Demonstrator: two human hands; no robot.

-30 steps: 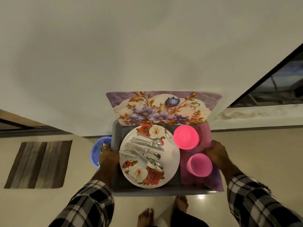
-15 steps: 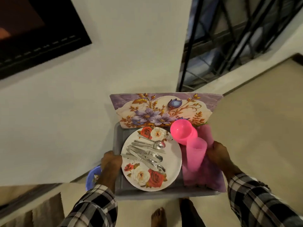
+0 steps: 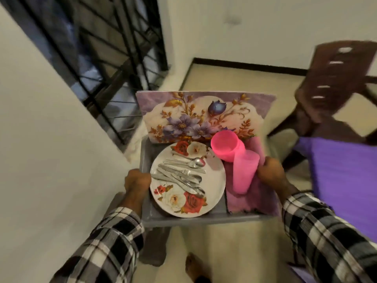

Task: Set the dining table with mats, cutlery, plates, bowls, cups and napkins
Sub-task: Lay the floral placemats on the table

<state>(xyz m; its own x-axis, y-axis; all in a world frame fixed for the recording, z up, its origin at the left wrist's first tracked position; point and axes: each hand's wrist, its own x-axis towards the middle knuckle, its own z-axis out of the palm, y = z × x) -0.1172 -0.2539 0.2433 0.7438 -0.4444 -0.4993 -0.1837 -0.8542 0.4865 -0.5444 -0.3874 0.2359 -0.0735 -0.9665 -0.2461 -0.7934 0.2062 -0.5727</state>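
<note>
1. A grey tray sits at the centre of the view, carried in the air above a pale floor.
2. A floral plate with red and white roses lies flat in the tray's 9 o'clock half.
3. A cluster of steel cutlery rests on the plate, its handles pointing toward 10 o'clock; spoons and a fork show, but the exact count is unclear.
4. At the tray's 12 o'clock edge a mat printed with purple flowers stands nearly upright against the far rim.
5. At 3 o'clock of the plate a pink napkin lines the tray.
6. On the napkin, 2 pink cups lie tipped over: the brighter cup has its mouth toward 10 o'clock, and the paler cup lies touching it, toward 5 o'clock.
7. The left hand grips the tray's 9 o'clock rim, fingers curled tight around the edge.
8. The right hand grips the 3 o'clock rim, fingers wrapped over the rim and the napkin's edge, just beside the paler cup.
9. Both arms wear black-and-white checked sleeves.
10. A black window grille stands at 11 o'clock, a blurred brown chair at 2 o'clock, and a purple surface at 3 o'clock.
</note>
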